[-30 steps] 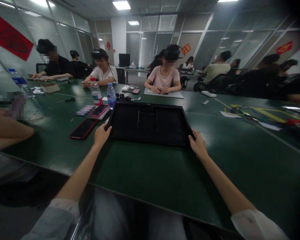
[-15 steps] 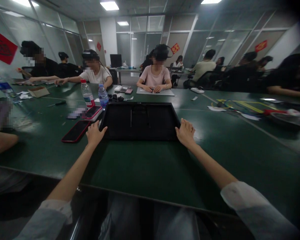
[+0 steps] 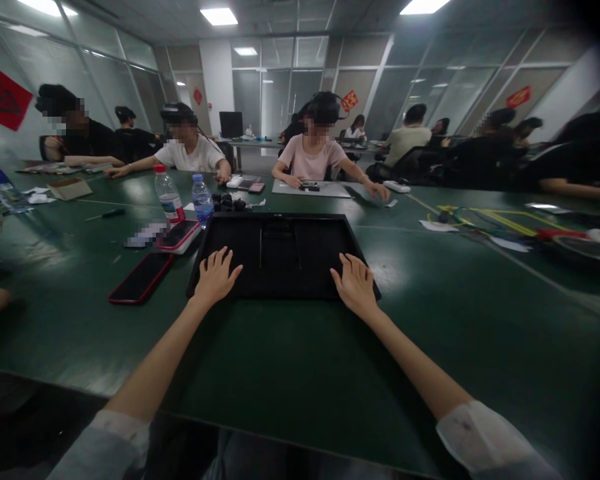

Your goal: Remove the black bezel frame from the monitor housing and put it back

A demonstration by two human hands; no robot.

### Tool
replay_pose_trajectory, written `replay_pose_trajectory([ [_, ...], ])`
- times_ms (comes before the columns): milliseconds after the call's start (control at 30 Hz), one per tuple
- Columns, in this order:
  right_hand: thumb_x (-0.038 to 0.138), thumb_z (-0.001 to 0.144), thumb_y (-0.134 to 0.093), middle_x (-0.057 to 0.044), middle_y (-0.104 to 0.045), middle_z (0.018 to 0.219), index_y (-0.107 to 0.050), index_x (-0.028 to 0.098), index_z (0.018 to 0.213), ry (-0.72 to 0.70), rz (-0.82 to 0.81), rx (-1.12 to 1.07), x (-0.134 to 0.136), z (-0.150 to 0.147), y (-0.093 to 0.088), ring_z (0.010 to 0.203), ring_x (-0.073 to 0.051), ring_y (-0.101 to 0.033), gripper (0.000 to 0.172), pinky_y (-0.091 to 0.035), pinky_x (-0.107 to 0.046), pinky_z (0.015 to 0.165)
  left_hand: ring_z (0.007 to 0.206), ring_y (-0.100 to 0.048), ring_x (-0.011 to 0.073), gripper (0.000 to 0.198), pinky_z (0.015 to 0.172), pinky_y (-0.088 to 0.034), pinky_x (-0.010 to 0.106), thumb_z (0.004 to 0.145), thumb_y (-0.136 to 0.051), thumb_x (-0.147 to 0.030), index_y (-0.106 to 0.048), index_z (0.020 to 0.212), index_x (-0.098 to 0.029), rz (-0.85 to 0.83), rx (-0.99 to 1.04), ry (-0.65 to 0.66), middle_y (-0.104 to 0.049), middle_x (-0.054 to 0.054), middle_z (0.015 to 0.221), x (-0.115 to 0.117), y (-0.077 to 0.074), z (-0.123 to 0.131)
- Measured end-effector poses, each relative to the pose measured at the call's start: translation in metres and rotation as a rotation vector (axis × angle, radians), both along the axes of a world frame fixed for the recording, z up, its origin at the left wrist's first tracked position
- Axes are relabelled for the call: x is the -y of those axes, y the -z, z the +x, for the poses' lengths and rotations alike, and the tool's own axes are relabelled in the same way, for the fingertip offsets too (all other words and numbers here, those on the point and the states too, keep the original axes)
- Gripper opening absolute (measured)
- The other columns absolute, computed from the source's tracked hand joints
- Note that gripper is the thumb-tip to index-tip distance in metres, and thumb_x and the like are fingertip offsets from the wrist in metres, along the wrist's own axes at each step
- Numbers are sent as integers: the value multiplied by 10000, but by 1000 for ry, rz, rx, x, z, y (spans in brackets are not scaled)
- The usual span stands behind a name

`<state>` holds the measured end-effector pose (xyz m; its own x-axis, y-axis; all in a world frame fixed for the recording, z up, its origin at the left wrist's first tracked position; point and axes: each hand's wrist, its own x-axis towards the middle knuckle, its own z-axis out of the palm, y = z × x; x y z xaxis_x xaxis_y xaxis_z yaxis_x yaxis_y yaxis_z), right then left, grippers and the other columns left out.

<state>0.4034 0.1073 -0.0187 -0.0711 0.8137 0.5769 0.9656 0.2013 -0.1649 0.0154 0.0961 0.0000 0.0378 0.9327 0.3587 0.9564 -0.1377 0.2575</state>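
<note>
In front of me on the green table lies a wide, flat black tray-like panel [image 3: 280,283] with a rim and two thin pale lines near its middle. My left hand [image 3: 215,277] is over its left end, palm down with fingers spread. Over the right end, my right hand [image 3: 355,283] is also open, fingers stretched forward. Neither hand is wrapped round the panel. Whether the fingers rest on its surface or hover just above, I cannot tell. A red-edged phone [image 3: 141,277] lies left of my left hand.
Left of the panel are a second phone [image 3: 178,235], a red-capped bottle [image 3: 169,197], a blue-capped bottle [image 3: 201,200] and a screwdriver [image 3: 111,214]. Cables [image 3: 495,220] lie at the right. A co-worker's hand [image 3: 377,191] reaches across the far side of the table.
Both my hands have moved from the panel's side edges inward over its ends, and the fingers have spread. The panel appears slightly nearer to me. The co-worker opposite has stretched an arm sideways.
</note>
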Motion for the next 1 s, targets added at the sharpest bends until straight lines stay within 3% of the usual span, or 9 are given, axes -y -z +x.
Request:
replay_pose_trajectory([
  [333, 422, 1014, -332, -202, -557, 1362, -558, 132, 1381, 13, -30, -75, 4, 0, -6, 1295, -361, -488, 519, -418, -556, 1060, 1362, -482, 341, 450, 1137, -350, 564, 1026, -417, -414, -599, 1398, -239, 202, 55, -67, -582, 141, 1459, 6, -17, 0],
  [500, 386, 994, -378, -201, -559, 1341, -574, 139, 1360, 5, 31, -98, 3, 0, -6, 1258, -357, -495, 484, -444, -545, 1019, 1388, -450, 377, 494, 1135, -348, 581, 999, -472, -388, -560, 1436, -176, 202, 38, -254, -535, 194, 1495, 7, -21, -20],
  [600, 346, 979, -393, -202, -591, 1288, -601, 127, 1326, 22, 113, -145, -3, 14, -9, 1220, -341, -514, 460, -444, -536, 1021, 1386, -464, 402, 564, 1103, -394, 576, 982, -503, -426, -524, 1470, -145, 129, 92, -374, -527, 231, 1491, 3, -16, -38],
  [733, 418, 936, -510, -219, -618, 1258, -567, 103, 1383, 128, 115, -368, -18, 54, -10, 1194, -337, -558, 550, -444, -549, 1047, 1270, -604, 358, 547, 1056, -461, 486, 956, -569, -471, -604, 1400, -154, 17, 424, -350, -655, 198, 1363, -14, -2, -62],
  [867, 473, 872, -637, -130, -727, 990, -482, 124, 1492, 21, -306, -834, -35, 85, -2, 889, -269, -691, 727, -576, -440, 847, 1107, -692, 275, 406, 986, -506, 378, 875, -687, -418, -738, 1160, -133, -6, 940, -306, -766, 125, 1133, -28, 9, -77],
  [1000, 410, 842, -691, -86, -758, 910, -574, 190, 1430, -86, -432, -991, -37, 92, 1, 791, -251, -720, 639, -610, -388, 705, 987, -703, 235, 470, 935, -519, 359, 741, -801, -478, -752, 1050, -127, 16, 1128, -254, -771, 86, 988, -26, 10, -82],
])
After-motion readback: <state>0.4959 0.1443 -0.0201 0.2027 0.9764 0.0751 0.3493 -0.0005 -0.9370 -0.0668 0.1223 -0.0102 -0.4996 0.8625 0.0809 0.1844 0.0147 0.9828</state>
